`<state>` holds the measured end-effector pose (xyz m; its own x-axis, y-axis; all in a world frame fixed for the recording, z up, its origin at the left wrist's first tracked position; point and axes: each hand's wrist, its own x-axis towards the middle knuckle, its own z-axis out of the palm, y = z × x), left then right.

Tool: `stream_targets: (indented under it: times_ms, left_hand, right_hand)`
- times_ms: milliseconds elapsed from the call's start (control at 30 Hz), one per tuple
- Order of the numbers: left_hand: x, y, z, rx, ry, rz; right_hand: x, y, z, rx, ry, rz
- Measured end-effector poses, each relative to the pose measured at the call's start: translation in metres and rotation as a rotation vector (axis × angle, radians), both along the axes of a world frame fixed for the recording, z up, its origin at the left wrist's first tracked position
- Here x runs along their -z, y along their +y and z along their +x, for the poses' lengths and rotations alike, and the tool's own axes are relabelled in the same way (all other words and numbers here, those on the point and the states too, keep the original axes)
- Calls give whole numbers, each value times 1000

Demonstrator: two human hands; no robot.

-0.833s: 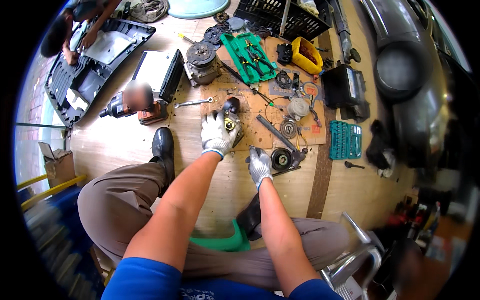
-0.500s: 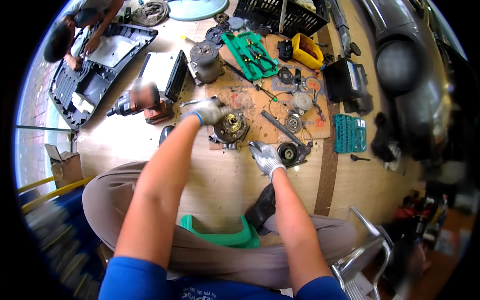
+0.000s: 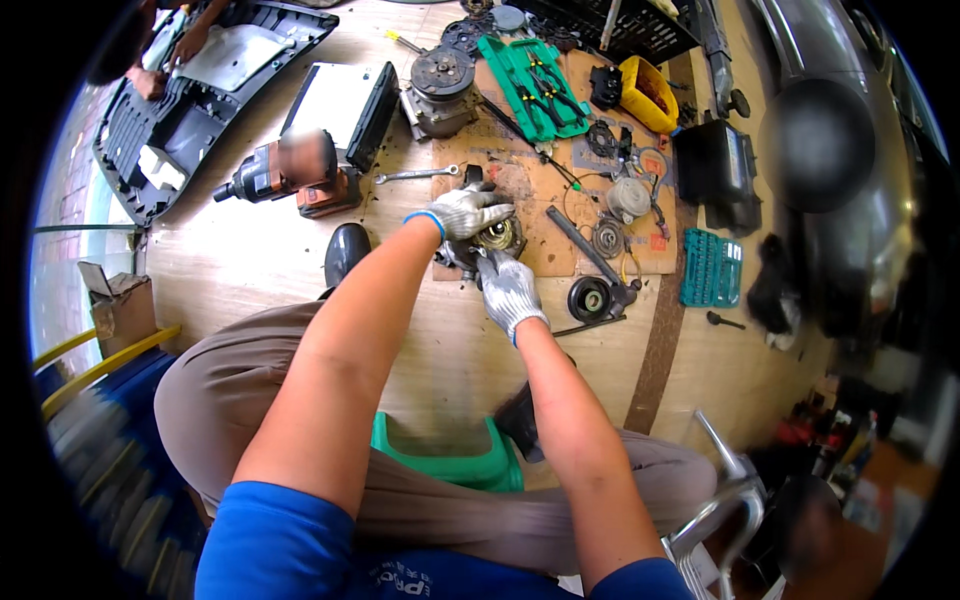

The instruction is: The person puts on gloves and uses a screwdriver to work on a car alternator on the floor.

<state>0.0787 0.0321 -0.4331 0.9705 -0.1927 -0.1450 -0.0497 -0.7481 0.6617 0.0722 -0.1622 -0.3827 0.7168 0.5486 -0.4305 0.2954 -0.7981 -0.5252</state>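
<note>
On the cardboard's near left part stands a round metal compressor point(image 3: 511, 240) with a brass-coloured ring in its middle. My left hand point(image 3: 464, 213), in a grey-white glove, grips its upper left side, with fingers reaching over the top. From the near side my right hand point(image 3: 512, 287), gloved alike, reaches to the compressor's front edge. Its fingers are drawn together there; whether they pinch something small is hidden. Beyond my left hand lies a combination wrench point(image 3: 418, 174). A hammer point(image 3: 590, 255) and a black pulley point(image 3: 590, 298) lie right of my right hand.
A cordless impact wrench point(image 3: 290, 172) is at the left, and another compressor point(image 3: 441, 90) stands farther back. Pliers lie in a green case point(image 3: 530, 85) near a yellow container point(image 3: 648, 93). A teal socket set point(image 3: 711, 268) lies at the right. Another person's hands point(image 3: 150, 82) work at a black panel.
My right hand has come left from beside the pulley onto the compressor's front edge. My left hand has settled on its upper left side, uncovering the wrench. The whole view has shifted a little.
</note>
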Motion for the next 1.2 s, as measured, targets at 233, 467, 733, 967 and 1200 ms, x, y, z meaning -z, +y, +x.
stream_targets:
  times_ms: [233,467,733,967,1200]
  left_hand:
    - [-10,-3,-3,-240,252,-252]
    - [2,11,-8,-121,221,-370]
    - [-50,-21,-13,-243,159,21]
    - [-34,-27,-8,-288,155,13]
    - [-28,-34,-1,-285,139,-10]
  right_hand:
    - [-36,19,15,-225,-40,-222]
    - [-35,20,1,-168,-34,-269]
    - [-10,9,-8,7,78,-54]
    - [6,28,-37,403,284,393]
    - [23,74,-83,1283,711,760]
